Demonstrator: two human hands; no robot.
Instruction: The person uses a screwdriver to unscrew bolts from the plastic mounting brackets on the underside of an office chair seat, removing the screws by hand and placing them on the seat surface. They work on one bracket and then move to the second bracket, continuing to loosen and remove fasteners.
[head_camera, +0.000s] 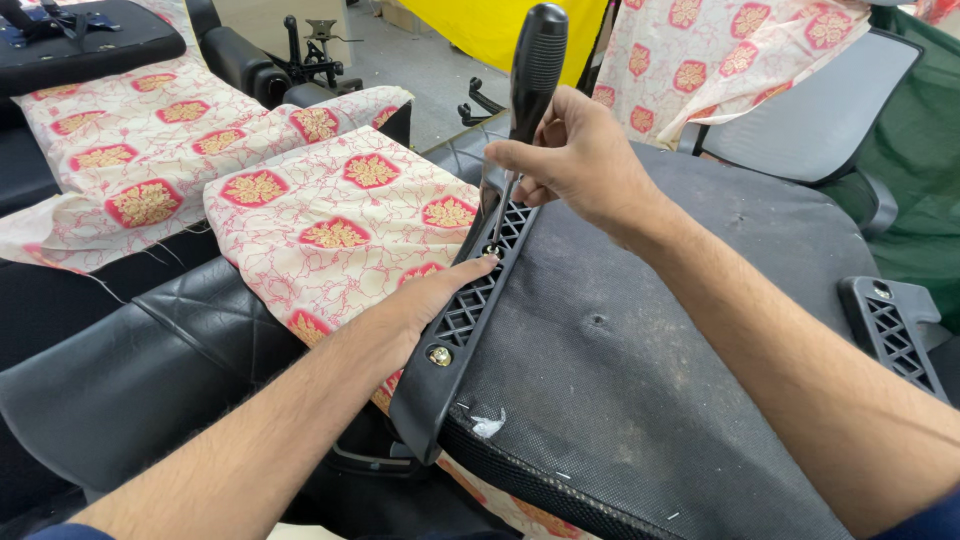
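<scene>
My right hand (580, 155) grips a black-handled screwdriver (535, 70) held upright, its metal shaft running down to a screw at the top of a black lattice armrest bracket (470, 310). The bracket lies along the left edge of an upturned chair seat (650, 370) covered in dark fabric. My left hand (425, 295) rests flat beside the bracket, fingertips touching it just below the screwdriver tip. A brass-coloured screw (439, 355) sits lower on the bracket.
Cushions in cream cloth with red and gold motifs (330, 220) lie left of the seat on black quilted upholstery (150, 370). A second lattice bracket (893, 335) is on the seat's right side. A grey chair back (810, 120) stands behind.
</scene>
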